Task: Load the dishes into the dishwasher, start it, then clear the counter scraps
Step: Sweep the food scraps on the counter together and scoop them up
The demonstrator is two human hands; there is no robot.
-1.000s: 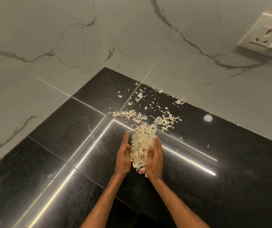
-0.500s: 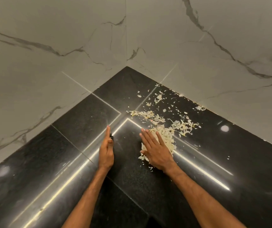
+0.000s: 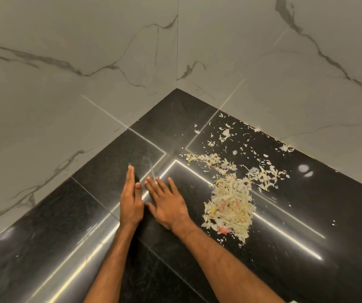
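Scraps (image 3: 230,206), vegetable, shredded. Pale limp shreds with a few pink and yellow bits, piled loosely on the black counter (image 3: 307,270). They lie to the right of my right hand (image 3: 167,204), near its wrist but not touching it.

Strays (image 3: 223,136): a thin scatter beyond the scraps, farther out from both hands, reaching the foot of the marble wall (image 3: 307,95).

Grip: nothing taken up. Right hand lies palm down on bare counter, fingers straight and spread. Left hand (image 3: 131,204) stands on its little-finger edge just left of the right, fingers straight and together. Both unloaded.

Handling, as I judge it: very light, soft, no stiffness at all. Will not lift as one piece and will shed through any gap between fingers. Dry or damp I cannot tell; damp shreds would cling to skin and stone. The polished counter looks slick, so the scraps should slide easily ahead of a flat palm. Nothing breakable.

Where to take hold: no single point, and I would not pinch. Set one hand edge-down on each flank of the scraps, close them together, then get fingers under the base and scoop. Strays to be swept in first.

Risk: spill from the open ends of the cupped hands.
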